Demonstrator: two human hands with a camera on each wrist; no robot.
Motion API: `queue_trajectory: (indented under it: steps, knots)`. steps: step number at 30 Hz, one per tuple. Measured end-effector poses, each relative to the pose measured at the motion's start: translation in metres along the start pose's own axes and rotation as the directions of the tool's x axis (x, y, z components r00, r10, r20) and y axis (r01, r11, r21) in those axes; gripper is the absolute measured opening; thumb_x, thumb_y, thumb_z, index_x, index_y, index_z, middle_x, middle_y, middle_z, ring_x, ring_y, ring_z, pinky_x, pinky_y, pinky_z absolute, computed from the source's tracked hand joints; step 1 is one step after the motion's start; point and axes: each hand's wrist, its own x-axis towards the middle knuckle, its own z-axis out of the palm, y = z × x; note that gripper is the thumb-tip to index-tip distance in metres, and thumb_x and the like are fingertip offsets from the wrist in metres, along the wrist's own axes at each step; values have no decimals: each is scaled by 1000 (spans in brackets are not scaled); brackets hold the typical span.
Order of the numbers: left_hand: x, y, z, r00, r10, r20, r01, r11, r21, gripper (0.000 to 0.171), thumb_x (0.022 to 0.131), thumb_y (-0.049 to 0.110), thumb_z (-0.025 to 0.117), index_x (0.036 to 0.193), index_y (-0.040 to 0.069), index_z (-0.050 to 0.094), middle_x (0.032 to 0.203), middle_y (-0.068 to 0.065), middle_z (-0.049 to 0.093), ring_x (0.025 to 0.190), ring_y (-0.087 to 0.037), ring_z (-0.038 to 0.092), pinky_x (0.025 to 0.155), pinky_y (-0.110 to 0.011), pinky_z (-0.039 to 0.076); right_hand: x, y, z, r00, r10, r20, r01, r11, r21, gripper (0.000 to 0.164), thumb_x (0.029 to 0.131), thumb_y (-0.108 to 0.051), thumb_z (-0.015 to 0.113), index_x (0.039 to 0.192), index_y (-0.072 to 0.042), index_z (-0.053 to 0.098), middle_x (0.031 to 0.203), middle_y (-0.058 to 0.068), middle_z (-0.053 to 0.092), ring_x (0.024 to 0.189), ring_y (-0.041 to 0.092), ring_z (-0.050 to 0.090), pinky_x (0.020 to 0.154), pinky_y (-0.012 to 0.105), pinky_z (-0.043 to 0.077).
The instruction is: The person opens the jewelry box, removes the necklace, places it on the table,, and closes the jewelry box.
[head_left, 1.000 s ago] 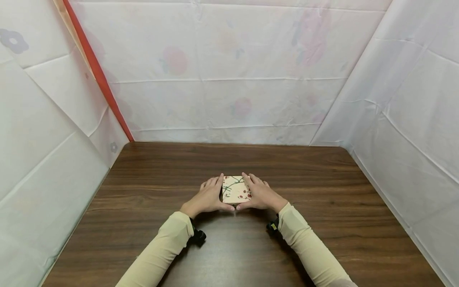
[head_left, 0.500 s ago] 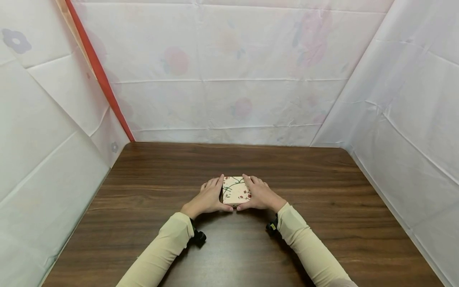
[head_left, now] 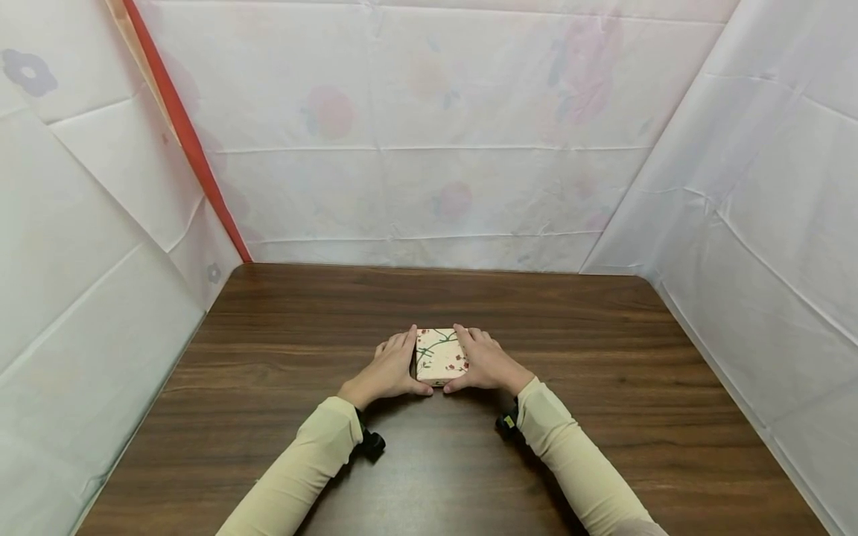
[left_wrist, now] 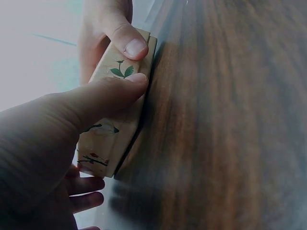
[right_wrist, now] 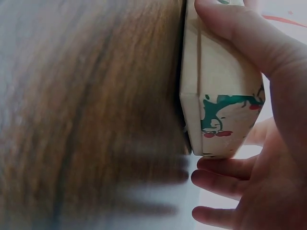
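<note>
One square, cream box [head_left: 439,357] with green branches and red blossoms, flat on the dark-brown, wood-grain table [head_left: 429,476], between two bare hands. Left hand [head_left: 392,370]: grasps the box's left side. Right hand [head_left: 494,365]: grasps its right (both thumbs lie against the near face, tips apart).

Pale yellow sleeves [head_left: 295,467]; black wrist devices [head_left: 372,446], probably cameras, one yellow-marked.

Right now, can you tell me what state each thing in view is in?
Flower-patterned box: looks closed, patterned top facing up.
Left hand: gripping the box, thumb on its near side.
Right hand: gripping the box's opposite side, thumb also near side.
Cream sleeves: worn down to the wrists, wrinkled.
Cloth backdrop: hanging, creased.
</note>
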Motion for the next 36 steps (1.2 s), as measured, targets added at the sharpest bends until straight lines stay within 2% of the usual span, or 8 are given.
queue_trajectory:
  steps: [5, 17, 26, 36]
  knots:
    - [-1, 0, 1, 1000, -7, 11, 7, 1000, 5, 125, 71, 53, 82, 155, -3, 8, 156, -22, 29, 144, -39, 25, 113, -61, 22, 0, 0, 0, 1000, -6, -19, 6, 1000, 15, 119, 65, -60, 83, 153, -5, 24, 141, 22, 43, 128, 36, 43, 105, 55, 38]
    - [0, -2, 2, 1000, 10, 0, -10, 1000, -26, 128, 71, 51, 84, 155, -3, 4, 158, -22, 25, 146, -39, 23, 114, -60, 20, -4, 0, 1, 999, -22, -47, 25, 997, 69, 111, 64, -62, 82, 148, -9, 33, 129, 16, 50, 111, 28, 47, 95, 46, 44]
    - [-2, -2, 2, 999, 37, 9, -36, 997, -71, 129, 72, 49, 84, 155, -1, -1, 158, -20, 26, 146, -38, 24, 115, -60, 18, -5, 1, 1, 999, -16, -51, 21, 996, 83, 109, 64, -61, 82, 147, -11, 34, 127, 16, 50, 109, 27, 46, 92, 45, 45]
    - [-1, -2, 3, 1000, 29, -10, -29, 997, -68, 125, 71, 51, 83, 154, -4, 8, 159, -22, 23, 147, -38, 22, 115, -58, 19, -5, 3, 0, 998, -21, -65, 27, 995, 91, 108, 62, -62, 82, 146, -12, 35, 125, 15, 50, 108, 26, 46, 90, 43, 45]
